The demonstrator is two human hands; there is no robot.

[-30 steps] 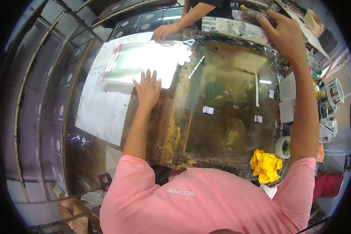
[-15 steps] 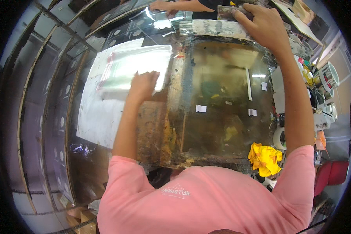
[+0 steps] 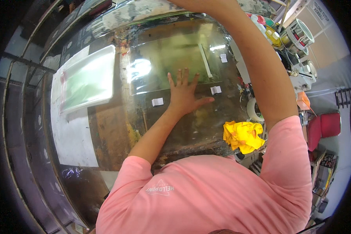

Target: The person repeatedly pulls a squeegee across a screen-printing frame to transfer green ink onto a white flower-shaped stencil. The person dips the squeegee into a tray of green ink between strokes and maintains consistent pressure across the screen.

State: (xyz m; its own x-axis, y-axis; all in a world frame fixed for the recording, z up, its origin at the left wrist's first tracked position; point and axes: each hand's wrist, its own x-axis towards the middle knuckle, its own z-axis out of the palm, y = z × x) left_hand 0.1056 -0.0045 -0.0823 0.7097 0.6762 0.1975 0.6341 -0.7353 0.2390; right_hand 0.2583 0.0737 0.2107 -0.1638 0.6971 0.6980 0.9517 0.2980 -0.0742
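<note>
My left hand (image 3: pixel 182 91) lies flat with its fingers spread over the near edge of a clear plastic sheet (image 3: pixel 150 82). That sheet rests on a dark glassy work surface (image 3: pixel 175 130), among small folded white tabs (image 3: pixel 157 102) and beside a narrow white strip (image 3: pixel 205 60). Overhead reaches my right arm; only part of my right hand (image 3: pixel 206 4) shows at the top edge, its fingers cut off, near a paint-stained wooden frame (image 3: pixel 144 11). A stack of clear sheets (image 3: pixel 87 80) sits to the left on white paper (image 3: pixel 72 140).
A crumpled yellow cloth (image 3: pixel 243 136) lies at the near right corner, by a tape roll (image 3: pixel 254 109). Paint cans (image 3: pixel 298 35) and bottles crowd the right side. A metal rack (image 3: pixel 25 117) stands at left, and a red chair (image 3: pixel 323 124) behind on the right.
My left hand has moved right from the stack to the work surface, where a clear sheet now lies. The view has shifted rightward. My right hand has mostly left the picture at the top.
</note>
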